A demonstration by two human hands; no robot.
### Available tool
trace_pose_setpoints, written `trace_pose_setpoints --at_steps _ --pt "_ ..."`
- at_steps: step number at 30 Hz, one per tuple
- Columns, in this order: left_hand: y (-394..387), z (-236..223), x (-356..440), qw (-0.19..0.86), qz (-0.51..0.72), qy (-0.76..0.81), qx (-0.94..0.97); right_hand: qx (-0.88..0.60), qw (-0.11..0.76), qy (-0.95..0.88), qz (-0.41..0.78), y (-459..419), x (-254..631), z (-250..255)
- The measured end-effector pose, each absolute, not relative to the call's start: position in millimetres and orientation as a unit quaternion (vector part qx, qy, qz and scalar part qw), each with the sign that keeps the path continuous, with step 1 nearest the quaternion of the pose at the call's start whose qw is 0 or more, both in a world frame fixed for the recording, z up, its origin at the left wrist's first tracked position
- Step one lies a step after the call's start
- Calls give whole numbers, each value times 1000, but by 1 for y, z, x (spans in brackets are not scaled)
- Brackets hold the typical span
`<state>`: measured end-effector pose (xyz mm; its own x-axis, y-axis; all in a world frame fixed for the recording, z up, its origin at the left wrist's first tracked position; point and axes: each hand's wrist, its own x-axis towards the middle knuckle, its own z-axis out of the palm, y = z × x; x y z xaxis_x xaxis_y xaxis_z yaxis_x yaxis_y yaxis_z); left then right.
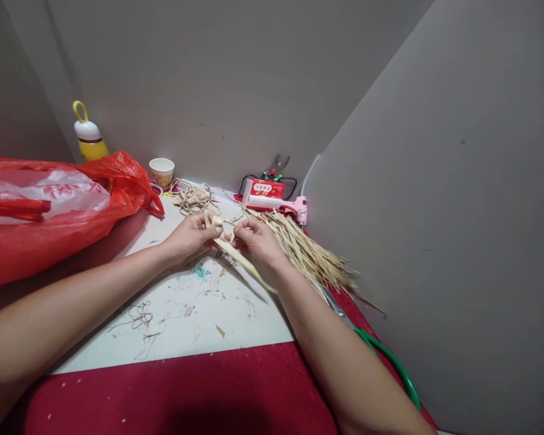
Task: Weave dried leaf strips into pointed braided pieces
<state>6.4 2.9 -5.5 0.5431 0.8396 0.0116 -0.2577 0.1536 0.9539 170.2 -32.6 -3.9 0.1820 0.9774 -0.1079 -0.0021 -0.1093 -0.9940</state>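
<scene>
A red plastic bag (68, 241) lies at the left, with a yellow bottle (92, 145) behind it. Next come a paper cup (162, 174) and a tangle of cord (193, 198). Over the white sheet (199, 329), the left hand (191, 240) pinches a pale strip (242, 261) between thumb and fingers; the strip's tail slants down toward the right wrist. The right hand (257, 240) pinches a thin part of it. Farther right are a red-and-white box (265, 188), a pink glue gun (301, 210), a bundle of dry strips (310, 251) and green-handled scissors (392, 359).
</scene>
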Motion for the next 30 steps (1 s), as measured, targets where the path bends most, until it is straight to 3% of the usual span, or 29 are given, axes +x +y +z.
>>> trace_pose_setpoints --at_steps 8,19,25,30 --pt "0 -3 8 721 376 245 528 -574 544 -355 499 -27 177 -3" --pt "18 -7 -1 661 447 312 516 -447 605 -229 617 -28 197 26" --pt "26 -8 -3 632 487 349 492 -420 658 -302 547 -40 230 59" --pt "29 -11 -4 612 506 363 488 -449 703 -403 377 -65 274 92"
